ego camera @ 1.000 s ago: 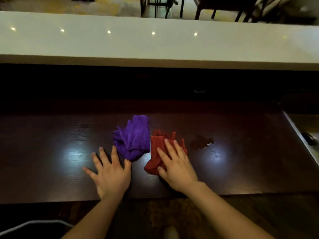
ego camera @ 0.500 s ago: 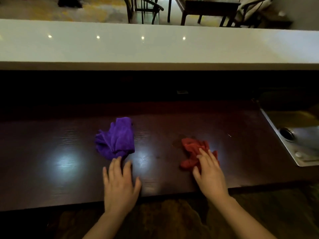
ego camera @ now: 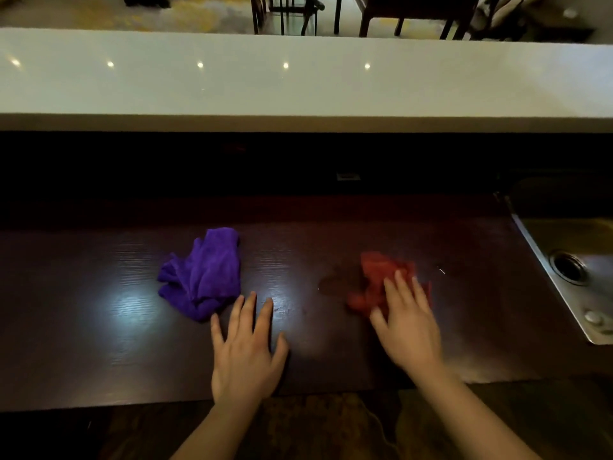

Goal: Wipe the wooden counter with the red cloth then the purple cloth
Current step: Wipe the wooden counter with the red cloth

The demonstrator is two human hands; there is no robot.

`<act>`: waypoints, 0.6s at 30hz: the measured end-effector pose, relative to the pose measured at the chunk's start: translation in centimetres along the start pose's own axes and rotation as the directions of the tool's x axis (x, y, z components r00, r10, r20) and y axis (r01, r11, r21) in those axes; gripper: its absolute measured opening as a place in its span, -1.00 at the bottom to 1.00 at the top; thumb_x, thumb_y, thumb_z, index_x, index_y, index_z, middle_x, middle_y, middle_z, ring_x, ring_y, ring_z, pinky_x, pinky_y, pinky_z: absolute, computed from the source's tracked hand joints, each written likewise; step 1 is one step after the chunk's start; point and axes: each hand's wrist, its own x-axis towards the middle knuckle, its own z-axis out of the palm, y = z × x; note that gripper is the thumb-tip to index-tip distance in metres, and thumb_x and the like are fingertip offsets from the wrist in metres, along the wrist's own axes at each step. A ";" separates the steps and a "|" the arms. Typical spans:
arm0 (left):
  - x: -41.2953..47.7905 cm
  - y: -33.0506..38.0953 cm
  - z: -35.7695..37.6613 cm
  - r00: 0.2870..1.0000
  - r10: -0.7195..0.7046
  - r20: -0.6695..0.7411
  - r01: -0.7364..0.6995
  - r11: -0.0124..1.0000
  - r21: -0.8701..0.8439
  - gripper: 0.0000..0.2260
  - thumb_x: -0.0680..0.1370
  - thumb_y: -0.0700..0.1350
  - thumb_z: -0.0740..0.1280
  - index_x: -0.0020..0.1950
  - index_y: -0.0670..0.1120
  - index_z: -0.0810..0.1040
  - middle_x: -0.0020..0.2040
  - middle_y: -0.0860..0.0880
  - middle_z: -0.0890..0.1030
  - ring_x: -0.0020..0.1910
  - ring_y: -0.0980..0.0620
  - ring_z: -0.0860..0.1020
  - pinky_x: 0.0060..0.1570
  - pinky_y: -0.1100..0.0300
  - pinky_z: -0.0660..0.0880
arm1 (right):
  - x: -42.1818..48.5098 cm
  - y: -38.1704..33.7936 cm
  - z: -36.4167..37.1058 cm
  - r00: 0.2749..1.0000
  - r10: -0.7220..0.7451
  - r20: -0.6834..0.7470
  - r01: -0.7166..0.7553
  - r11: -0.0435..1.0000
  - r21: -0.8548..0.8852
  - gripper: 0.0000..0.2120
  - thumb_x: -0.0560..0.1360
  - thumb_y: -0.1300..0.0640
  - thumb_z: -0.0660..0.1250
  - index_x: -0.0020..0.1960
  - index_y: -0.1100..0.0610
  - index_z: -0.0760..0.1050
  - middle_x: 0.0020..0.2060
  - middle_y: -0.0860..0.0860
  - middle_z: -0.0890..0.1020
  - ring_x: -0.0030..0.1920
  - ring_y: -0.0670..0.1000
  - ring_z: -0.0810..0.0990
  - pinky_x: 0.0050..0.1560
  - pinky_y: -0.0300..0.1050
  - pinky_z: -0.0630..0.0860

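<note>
A crumpled red cloth lies on the dark wooden counter, right of centre. My right hand presses flat on its near right part, fingers spread over it. A faint wet smear shows just left of the red cloth. A bunched purple cloth rests left of centre, untouched. My left hand lies flat on the bare wood, fingers apart, its fingertips just right of the purple cloth's near edge.
A steel sink with a drain is set into the counter at the right. A raised white ledge runs along the back above a dark recess. Chairs and a table stand beyond it.
My right hand has slid the red cloth to the right, away from the purple cloth and over the wet spot. My left hand shifted slightly right along the front edge.
</note>
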 end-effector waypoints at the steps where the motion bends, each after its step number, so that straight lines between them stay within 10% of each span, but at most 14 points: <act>1: 0.0 0.0 0.0 1.000 0.003 -0.004 -0.003 1.000 0.002 -0.45 0.53 0.21 0.11 0.49 0.05 0.29 0.54 -0.10 0.29 0.55 -0.08 0.15 0.46 -0.33 0.06 | 2.4 -0.7 -0.2 0.999 0.053 0.005 -0.053 0.998 0.026 -0.36 0.54 -0.21 0.18 0.52 0.09 0.24 0.55 0.07 0.20 0.56 0.18 0.03 0.53 0.11 0.02; 12: 0.1 0.1 -0.2 0.999 -0.006 -0.033 0.006 1.000 0.004 -0.45 0.53 0.21 0.10 0.48 0.04 0.31 0.54 -0.13 0.28 0.55 -0.10 0.16 0.47 -0.31 0.05 | -4.4 0.8 2.1 0.934 -0.353 0.053 0.354 0.935 -0.032 -0.45 0.54 -0.16 0.09 0.50 -0.04 0.24 0.56 -0.07 0.16 0.57 0.08 0.03 0.50 0.07 0.14; 18: 0.0 -0.1 0.1 0.999 -0.005 -0.049 0.006 1.000 0.014 -0.47 0.54 0.20 0.10 0.48 0.05 0.30 0.53 -0.12 0.29 0.54 -0.09 0.17 0.46 -0.31 0.07 | 3.2 -2.9 1.1 0.993 -0.113 0.020 0.110 0.990 0.084 -0.48 0.57 -0.07 0.19 0.50 0.00 0.27 0.56 -0.03 0.16 0.57 0.10 -0.03 0.54 0.08 0.01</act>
